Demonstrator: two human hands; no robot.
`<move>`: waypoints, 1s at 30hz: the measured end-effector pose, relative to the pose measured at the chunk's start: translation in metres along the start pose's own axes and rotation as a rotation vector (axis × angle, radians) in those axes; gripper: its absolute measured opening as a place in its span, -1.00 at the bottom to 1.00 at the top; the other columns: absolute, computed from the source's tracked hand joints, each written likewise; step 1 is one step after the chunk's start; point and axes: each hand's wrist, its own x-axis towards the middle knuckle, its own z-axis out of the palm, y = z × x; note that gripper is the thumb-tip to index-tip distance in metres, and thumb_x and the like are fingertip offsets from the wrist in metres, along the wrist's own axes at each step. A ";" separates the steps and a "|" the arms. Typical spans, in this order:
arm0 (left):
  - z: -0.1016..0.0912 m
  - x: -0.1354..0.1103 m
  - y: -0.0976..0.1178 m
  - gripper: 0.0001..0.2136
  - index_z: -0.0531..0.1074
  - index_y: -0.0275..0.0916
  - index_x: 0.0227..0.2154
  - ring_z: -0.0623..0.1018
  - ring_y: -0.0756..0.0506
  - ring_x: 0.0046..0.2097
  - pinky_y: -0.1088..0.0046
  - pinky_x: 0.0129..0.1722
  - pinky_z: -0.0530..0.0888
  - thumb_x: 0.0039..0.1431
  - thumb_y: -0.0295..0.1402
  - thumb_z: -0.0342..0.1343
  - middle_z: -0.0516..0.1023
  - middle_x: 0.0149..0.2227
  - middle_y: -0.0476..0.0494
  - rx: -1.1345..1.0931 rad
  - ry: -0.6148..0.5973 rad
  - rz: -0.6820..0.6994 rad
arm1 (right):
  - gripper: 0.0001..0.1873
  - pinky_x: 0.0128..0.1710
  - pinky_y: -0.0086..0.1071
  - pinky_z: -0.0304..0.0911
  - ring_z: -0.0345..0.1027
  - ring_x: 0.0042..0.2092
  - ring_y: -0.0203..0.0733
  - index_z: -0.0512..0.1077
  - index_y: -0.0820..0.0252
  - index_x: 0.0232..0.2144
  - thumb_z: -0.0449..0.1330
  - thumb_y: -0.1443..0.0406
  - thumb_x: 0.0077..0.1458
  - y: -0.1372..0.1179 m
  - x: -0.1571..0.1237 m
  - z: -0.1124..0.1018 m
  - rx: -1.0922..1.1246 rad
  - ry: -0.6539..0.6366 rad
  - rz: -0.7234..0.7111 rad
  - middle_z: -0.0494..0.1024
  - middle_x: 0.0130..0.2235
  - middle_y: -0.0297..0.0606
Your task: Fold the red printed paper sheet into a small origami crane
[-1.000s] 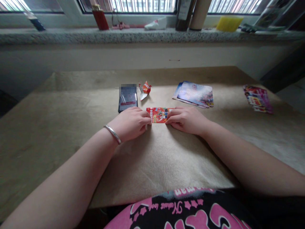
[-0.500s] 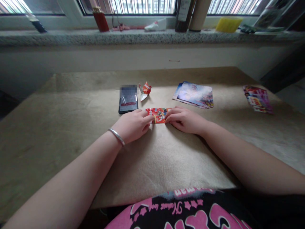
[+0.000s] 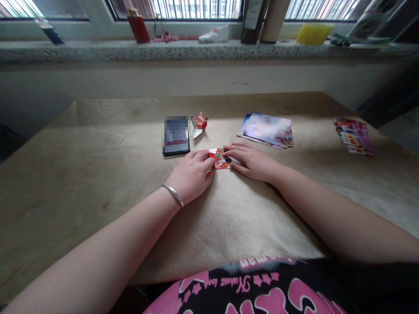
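A strip of red patterned paper (image 3: 223, 162) lies on the table between my hands, its print bright and multicoloured. My left hand (image 3: 193, 172), with a silver bangle at the wrist, is closed on the paper's left end and covers it; thumb and fingers press close together. On the right end rest the fingertips of my right hand (image 3: 248, 160), holding it down with the fingers a little apart. Just beyond the paper stands a small folded red-and-white paper figure (image 3: 200, 124). A dark phone (image 3: 176, 141) lies near my left fingers.
Past my right hand is a stack of bluish printed sheets (image 3: 268, 129). Several pink and red cards (image 3: 354, 136) lie fanned out at the table's right. Behind the table (image 3: 81, 174), the stone windowsill (image 3: 183, 53) carries a red bottle (image 3: 139, 27) and a yellow block (image 3: 314, 34).
My left hand has slid right and covers more of the paper's left end. My right fingers have stretched out and shifted over the paper. A white patch now shows at its upper edge.
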 end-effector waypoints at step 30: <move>0.003 0.003 -0.010 -0.66 0.37 -0.21 0.01 0.40 -0.14 0.05 0.24 0.06 0.38 0.18 -0.49 -0.06 0.35 0.05 -0.23 -0.170 -0.101 0.236 | -0.70 -0.13 -0.31 0.27 0.37 -0.09 -0.18 0.53 0.02 -0.24 0.03 0.38 0.14 0.001 -0.001 -0.006 -0.017 0.078 -0.253 0.57 -0.17 -0.30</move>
